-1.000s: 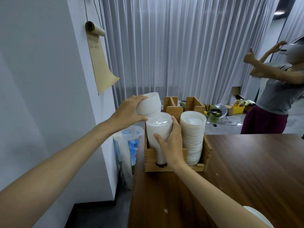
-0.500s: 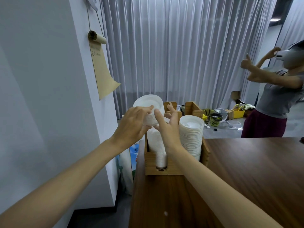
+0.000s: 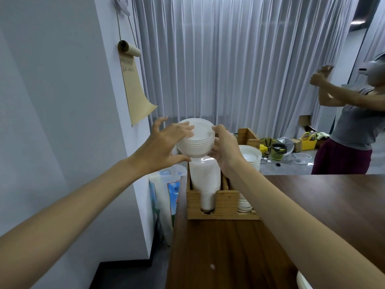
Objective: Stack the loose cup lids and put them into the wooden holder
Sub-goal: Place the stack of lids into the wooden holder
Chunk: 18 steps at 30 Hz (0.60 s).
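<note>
Both hands grip the short lid stack (image 3: 196, 142), fingers wrapped on it: left hand (image 3: 166, 147) at its 9 o'clock, right hand (image 3: 226, 151) at 3 o'clock. Stack axis is near upright, just above the left pile (image 3: 205, 176) in the wooden holder (image 3: 227, 207), so I'd lower it toward 6 o'clock

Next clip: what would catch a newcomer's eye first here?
The left hand and right hand hold a short lid stack right over the taller lid column in the wooden holder at the table's far left corner. Behind, pale curtains fill the wall, and another person stands at far right with arms raised.
</note>
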{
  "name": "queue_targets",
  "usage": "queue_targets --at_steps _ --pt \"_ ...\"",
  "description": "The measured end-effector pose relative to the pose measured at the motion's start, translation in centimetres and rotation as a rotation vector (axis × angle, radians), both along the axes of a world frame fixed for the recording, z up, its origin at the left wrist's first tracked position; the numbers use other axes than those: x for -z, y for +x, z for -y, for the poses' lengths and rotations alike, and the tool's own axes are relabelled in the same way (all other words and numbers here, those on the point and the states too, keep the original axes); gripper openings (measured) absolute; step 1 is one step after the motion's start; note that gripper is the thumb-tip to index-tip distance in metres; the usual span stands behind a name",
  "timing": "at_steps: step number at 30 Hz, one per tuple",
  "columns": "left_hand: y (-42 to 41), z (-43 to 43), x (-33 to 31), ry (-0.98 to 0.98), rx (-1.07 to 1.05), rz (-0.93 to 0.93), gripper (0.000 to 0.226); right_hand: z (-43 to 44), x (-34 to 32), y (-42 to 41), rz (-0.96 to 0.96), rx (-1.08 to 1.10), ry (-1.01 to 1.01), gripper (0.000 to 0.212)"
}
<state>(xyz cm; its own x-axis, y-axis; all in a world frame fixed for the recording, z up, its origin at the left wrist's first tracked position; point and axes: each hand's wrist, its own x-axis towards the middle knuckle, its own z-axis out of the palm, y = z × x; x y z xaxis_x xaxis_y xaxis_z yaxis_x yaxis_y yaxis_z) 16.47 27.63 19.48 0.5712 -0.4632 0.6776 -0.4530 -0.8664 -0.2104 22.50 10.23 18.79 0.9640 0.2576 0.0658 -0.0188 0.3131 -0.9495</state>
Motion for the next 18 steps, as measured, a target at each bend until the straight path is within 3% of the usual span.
queue_targets --at_steps 10,13,15,18 --pt "0.8 0.8 -0.7 0.088 -0.061 0.109 0.06 0.8 -0.5 0.2 0.071 0.03 -0.09 0.036" --pt "1.5 0.9 -0.9 -0.013 -0.144 0.043 0.064 1.4 1.6 -1.5 0.417 0.267 -0.312 0.028" --pt "1.9 1.0 -0.9 -0.067 -0.192 -0.028 0.066 1.7 4.5 -2.9 0.652 0.36 -0.457 0.035" --pt "2.0 1.7 -0.6 -0.142 -0.198 -0.124 0.066 1.5 8.6 -3.5 0.741 0.327 -0.613 0.059"
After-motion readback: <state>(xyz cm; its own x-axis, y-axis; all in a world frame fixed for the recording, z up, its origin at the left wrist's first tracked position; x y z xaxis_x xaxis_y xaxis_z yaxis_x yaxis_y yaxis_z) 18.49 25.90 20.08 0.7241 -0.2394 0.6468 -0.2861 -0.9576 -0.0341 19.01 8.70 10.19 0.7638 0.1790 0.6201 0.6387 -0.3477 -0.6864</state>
